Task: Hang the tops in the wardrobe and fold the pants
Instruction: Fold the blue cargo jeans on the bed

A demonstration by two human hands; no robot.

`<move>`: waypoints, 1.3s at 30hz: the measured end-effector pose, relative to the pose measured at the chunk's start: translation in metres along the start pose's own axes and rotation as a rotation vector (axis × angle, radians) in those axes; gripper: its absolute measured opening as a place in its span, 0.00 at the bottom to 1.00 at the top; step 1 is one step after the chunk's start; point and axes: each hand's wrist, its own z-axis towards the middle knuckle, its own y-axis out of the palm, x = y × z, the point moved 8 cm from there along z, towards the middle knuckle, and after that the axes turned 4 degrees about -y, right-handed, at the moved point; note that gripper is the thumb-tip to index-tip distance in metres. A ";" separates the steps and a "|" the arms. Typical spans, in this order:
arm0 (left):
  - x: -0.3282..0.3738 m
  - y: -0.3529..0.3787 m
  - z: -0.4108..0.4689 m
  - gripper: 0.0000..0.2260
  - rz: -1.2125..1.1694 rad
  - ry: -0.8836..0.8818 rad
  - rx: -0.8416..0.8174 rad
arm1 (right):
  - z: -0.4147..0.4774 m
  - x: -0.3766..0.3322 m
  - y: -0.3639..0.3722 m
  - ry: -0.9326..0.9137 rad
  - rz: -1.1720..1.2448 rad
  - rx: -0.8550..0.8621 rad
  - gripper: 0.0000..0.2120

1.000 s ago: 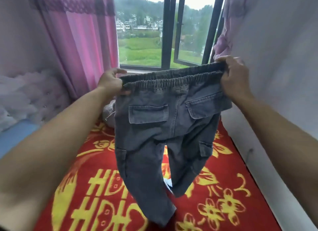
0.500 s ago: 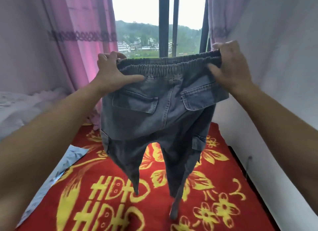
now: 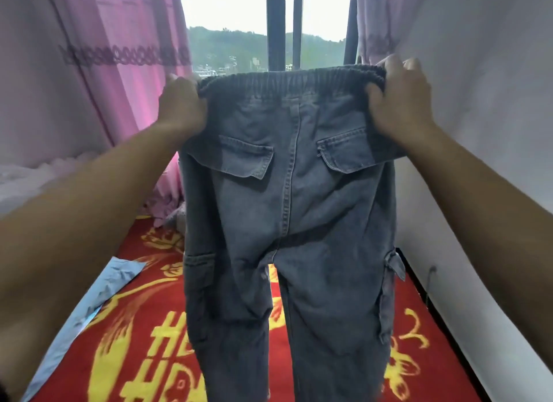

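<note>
The left grip [image 3: 182, 105] and right grip [image 3: 401, 102] each curl tight round one end of the elastic waistband [image 3: 287, 80] of grey denim cargo pants [image 3: 287, 207], stretching it flat. The pants hang in the air in front of the window [image 3: 233, 27], seat side facing the camera, legs dropping over a red blanket [image 3: 143, 341] with yellow patterns. A light blue garment [image 3: 89, 306] lies at the blanket's left edge.

The grey cargo pants [image 3: 290, 222] hang upright, back pockets facing near, held at the elastic waistband by the left hand [image 3: 181, 108] and right hand [image 3: 399, 102]. Below lies a red blanket [image 3: 143, 327] with yellow patterns; pink curtains [image 3: 125, 72] flank the far window [image 3: 281, 27].
</note>
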 end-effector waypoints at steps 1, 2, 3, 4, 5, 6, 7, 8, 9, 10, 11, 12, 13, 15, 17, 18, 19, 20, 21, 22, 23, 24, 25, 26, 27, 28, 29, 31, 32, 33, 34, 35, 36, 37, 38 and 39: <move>-0.008 0.022 0.007 0.10 -0.017 -0.014 -0.064 | 0.005 0.008 0.023 0.038 0.027 -0.041 0.15; -0.019 0.044 0.015 0.10 -0.038 -0.036 -0.133 | 0.009 0.018 0.049 0.086 0.060 -0.088 0.16; -0.030 0.068 0.024 0.09 -0.054 -0.051 -0.199 | 0.013 0.027 0.076 0.139 0.096 -0.137 0.19; -0.040 0.090 0.033 0.08 -0.061 -0.057 -0.263 | 0.016 0.036 0.103 0.188 0.125 -0.183 0.22; -0.048 0.110 0.043 0.07 -0.068 -0.058 -0.325 | 0.020 0.044 0.127 0.230 0.145 -0.224 0.23; -0.053 0.126 0.053 0.07 -0.073 -0.052 -0.374 | 0.024 0.050 0.148 0.265 0.158 -0.256 0.22; -0.057 0.137 0.065 0.08 -0.077 -0.048 -0.400 | 0.030 0.055 0.165 0.297 0.168 -0.275 0.20; -0.058 0.144 0.077 0.09 -0.079 -0.048 -0.404 | 0.038 0.058 0.177 0.322 0.189 -0.274 0.19; -0.059 0.148 0.091 0.11 -0.088 -0.051 -0.382 | 0.049 0.059 0.185 0.335 0.219 -0.248 0.19; -0.058 0.150 0.105 0.12 -0.107 -0.051 -0.351 | 0.061 0.058 0.187 0.331 0.250 -0.197 0.19; -0.055 0.148 0.117 0.13 -0.135 -0.044 -0.306 | 0.074 0.056 0.186 0.311 0.274 -0.130 0.19; -0.051 0.143 0.128 0.14 -0.169 -0.033 -0.254 | 0.087 0.051 0.181 0.279 0.288 -0.061 0.17; -0.047 0.137 0.137 0.14 -0.212 -0.016 -0.199 | 0.098 0.046 0.174 0.240 0.292 0.005 0.16; -0.039 0.120 0.148 0.13 -0.307 0.021 -0.096 | 0.115 0.034 0.158 0.163 0.289 0.120 0.14; -0.034 0.106 0.152 0.14 -0.346 0.052 -0.022 | 0.125 0.024 0.146 0.109 0.300 0.199 0.14; -0.034 0.102 0.150 0.15 -0.342 0.065 -0.010 | 0.124 0.021 0.143 0.094 0.306 0.214 0.14; -0.035 0.101 0.146 0.16 -0.328 0.074 -0.011 | 0.122 0.020 0.144 0.085 0.300 0.207 0.14; -0.037 0.104 0.140 0.16 -0.306 0.084 -0.025 | 0.118 0.021 0.146 0.077 0.284 0.183 0.13; -0.042 0.109 0.130 0.15 -0.274 0.101 -0.050 | 0.108 0.024 0.151 0.070 0.262 0.144 0.13; -0.048 0.119 0.115 0.15 -0.231 0.123 -0.097 | 0.094 0.028 0.158 0.062 0.240 0.098 0.13; -0.056 0.132 0.096 0.15 -0.180 0.142 -0.163 | 0.074 0.034 0.166 0.057 0.221 0.045 0.13; -0.069 0.149 0.074 0.15 -0.122 0.159 -0.234 | 0.051 0.042 0.177 0.055 0.210 -0.017 0.13; -0.083 0.168 0.049 0.14 -0.051 0.174 -0.300 | 0.024 0.050 0.190 0.054 0.203 -0.087 0.13; -0.099 0.187 0.018 0.14 0.048 0.192 -0.360 | -0.008 0.058 0.205 0.054 0.197 -0.160 0.12; -0.117 0.206 -0.015 0.15 0.163 0.214 -0.413 | -0.043 0.067 0.219 0.054 0.191 -0.231 0.11; -0.134 0.223 -0.050 0.15 0.271 0.235 -0.465 | -0.080 0.076 0.233 0.056 0.185 -0.310 0.11; -0.150 0.239 -0.088 0.14 0.356 0.246 -0.527 | -0.119 0.083 0.247 0.066 0.181 -0.409 0.10; -0.180 0.270 -0.167 0.14 0.466 0.254 -0.648 | -0.199 0.095 0.271 0.083 0.148 -0.621 0.11; -0.192 0.283 -0.206 0.13 0.504 0.245 -0.701 | -0.237 0.100 0.280 0.085 0.114 -0.724 0.11; -0.204 0.294 -0.245 0.13 0.543 0.226 -0.763 | -0.276 0.104 0.287 0.071 0.073 -0.832 0.13; -0.217 0.305 -0.283 0.14 0.568 0.202 -0.822 | -0.314 0.108 0.296 0.037 0.033 -0.938 0.14; -0.226 0.312 -0.318 0.15 0.588 0.178 -0.874 | -0.351 0.111 0.302 -0.012 -0.004 -1.029 0.17; -0.232 0.320 -0.352 0.15 0.619 0.174 -0.926 | -0.384 0.114 0.305 -0.050 -0.034 -1.100 0.19; -0.237 0.324 -0.383 0.16 0.644 0.167 -0.982 | -0.415 0.119 0.308 -0.063 -0.057 -1.159 0.21; -0.239 0.329 -0.414 0.16 0.664 0.168 -1.047 | -0.445 0.124 0.309 -0.057 -0.068 -1.212 0.21; -0.239 0.330 -0.442 0.16 0.682 0.178 -1.115 | -0.472 0.129 0.309 -0.036 -0.071 -1.269 0.21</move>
